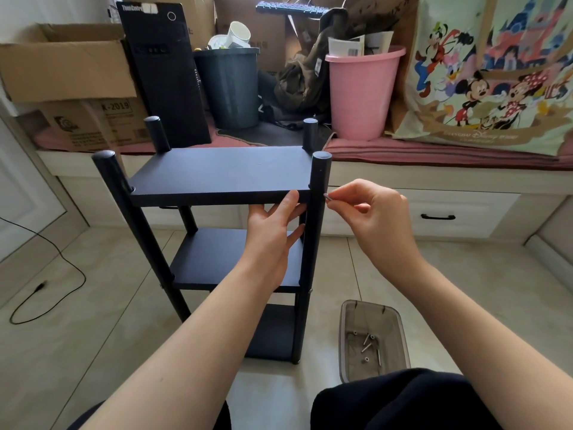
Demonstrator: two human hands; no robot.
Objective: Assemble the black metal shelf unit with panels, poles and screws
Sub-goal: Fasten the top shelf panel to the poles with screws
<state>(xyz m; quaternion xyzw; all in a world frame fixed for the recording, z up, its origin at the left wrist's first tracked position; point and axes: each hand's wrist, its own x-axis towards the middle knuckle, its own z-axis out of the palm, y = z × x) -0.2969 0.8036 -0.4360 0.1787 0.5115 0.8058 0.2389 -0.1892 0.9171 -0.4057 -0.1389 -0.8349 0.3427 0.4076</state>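
Both bare forearms reach forward. The left hand lies open, fingers straight, thumb up. The right hand is raised, its thumb and forefinger pinched together in a tight grip.

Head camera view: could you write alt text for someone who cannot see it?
A person's right hand pinches a small silver screw against the near right pole of a black three-tier metal shelf unit, while the left hand holds the top panel's front edge from below. A clear plastic tray with spare screws sits on the tiled floor.
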